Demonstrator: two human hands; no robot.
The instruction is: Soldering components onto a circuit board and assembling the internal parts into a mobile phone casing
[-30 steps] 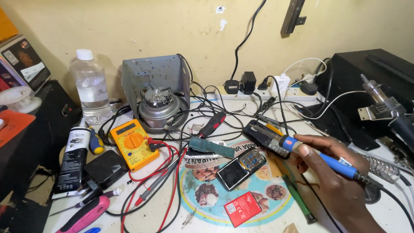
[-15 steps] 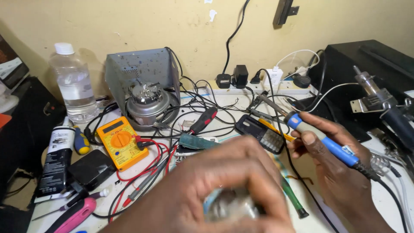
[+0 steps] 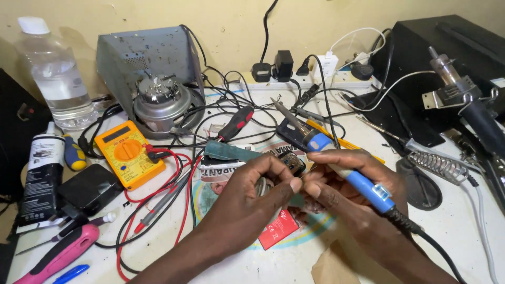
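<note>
Soldering iron (image 3: 351,176) clamped in right hand (image 3: 350,192); left hand (image 3: 247,202) newly brought in, fingers (image 3: 286,181) pinched on small dark part (image 3: 292,162) beside right fingertips.

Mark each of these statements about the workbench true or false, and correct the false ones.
1. The right hand holds a blue-handled soldering iron. True.
2. The yellow multimeter lies to the right of both hands. False: it lies to their left, near the grey metal housing.
3. The left hand rests flat on the table, away from the right hand. False: its fingertips meet the right hand's over a small dark device.
4. A clear plastic bottle stands upright at the back left. True.
5. A pink-handled tool lies at the front left. True.
6. The soldering iron's tip points toward the camera. False: it points away, toward the wall.
</note>
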